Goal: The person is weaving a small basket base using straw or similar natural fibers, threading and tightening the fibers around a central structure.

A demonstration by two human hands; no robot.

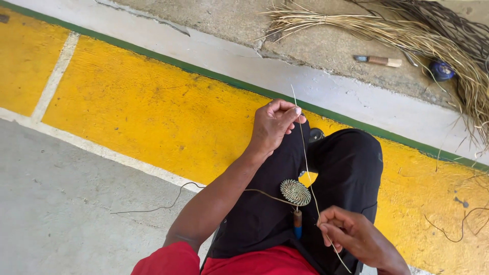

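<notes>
Coiled disc (295,192): small, round, woven in a tight spiral of pale and dark fibre, rested on the black-trousered lap (351,168). Wooden-handled tool (297,222) with blue tip is seen just below it. One long pale strand (305,153) is pinched near its top by the left hand (272,125), fingers pressed together, and lower down by the right hand (351,235). Straw bundle (407,30), knife (379,61) and blue spool (441,70) are laid on concrete beyond the yellow floor (153,107).

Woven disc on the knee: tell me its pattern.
The woven disc shows a pale-and-dark spiral coil, seen in the head view.
</notes>
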